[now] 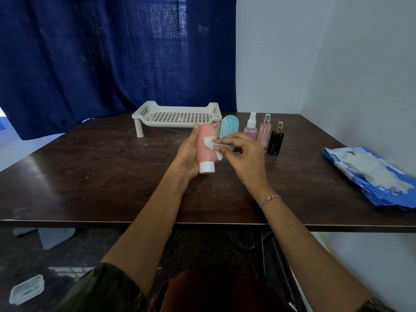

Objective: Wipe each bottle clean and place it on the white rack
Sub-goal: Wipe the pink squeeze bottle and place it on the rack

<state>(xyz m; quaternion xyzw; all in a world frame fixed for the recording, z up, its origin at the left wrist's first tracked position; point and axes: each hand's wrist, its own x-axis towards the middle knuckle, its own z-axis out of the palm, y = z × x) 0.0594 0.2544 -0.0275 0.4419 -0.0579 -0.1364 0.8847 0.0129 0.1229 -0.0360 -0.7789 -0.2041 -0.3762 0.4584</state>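
- Left hand point(186, 154): fingers curled round a pink bottle point(205, 147), held above the table point(90, 176), white cap toward the person.
- Right hand point(240, 154): fingertips pinch a white wipe point(212, 146) against the bottle's side.
- White rack point(177, 117): far side of table.
- Blue bottle point(228, 127), three spray bottles point(264, 131): upright, right of rack.
- Wipe packet point(371, 176): table's right edge.

Left hand point(185, 155) cupped; right hand point(242, 157) pinching (fingers point(221, 148) bent).
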